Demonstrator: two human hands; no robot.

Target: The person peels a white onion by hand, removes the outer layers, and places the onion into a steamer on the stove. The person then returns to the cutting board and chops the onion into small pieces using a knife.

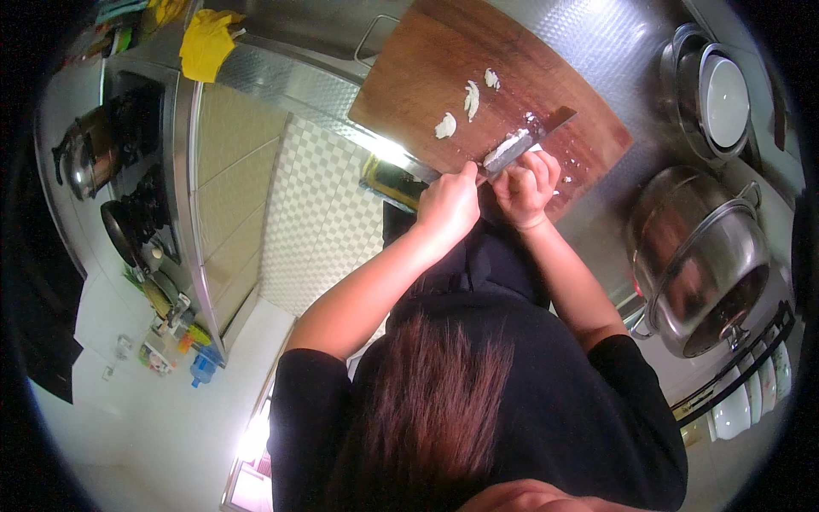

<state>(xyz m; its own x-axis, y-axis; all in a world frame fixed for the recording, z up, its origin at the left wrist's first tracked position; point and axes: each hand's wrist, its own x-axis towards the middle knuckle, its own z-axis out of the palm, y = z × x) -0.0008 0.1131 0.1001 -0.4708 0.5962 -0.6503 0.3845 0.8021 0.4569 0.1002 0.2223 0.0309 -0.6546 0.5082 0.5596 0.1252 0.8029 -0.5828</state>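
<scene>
A wooden cutting board lies before me on the metal counter. My left hand grips the handle end of a cleaver-like kitchen knife, whose blade slants up to the right over the board. My right hand is curled close beside the blade, its fingers on a small white food piece, mostly hidden. White slices lie along the blade's left side. Farther left on the board are separate small piles of white slices. White crumbs dot the board's right part.
At right stand nested bowls and a large steel pot, with a rack of dishes below. A yellow cloth hangs at the counter's upper left. A stove with a pot and a pan is far left.
</scene>
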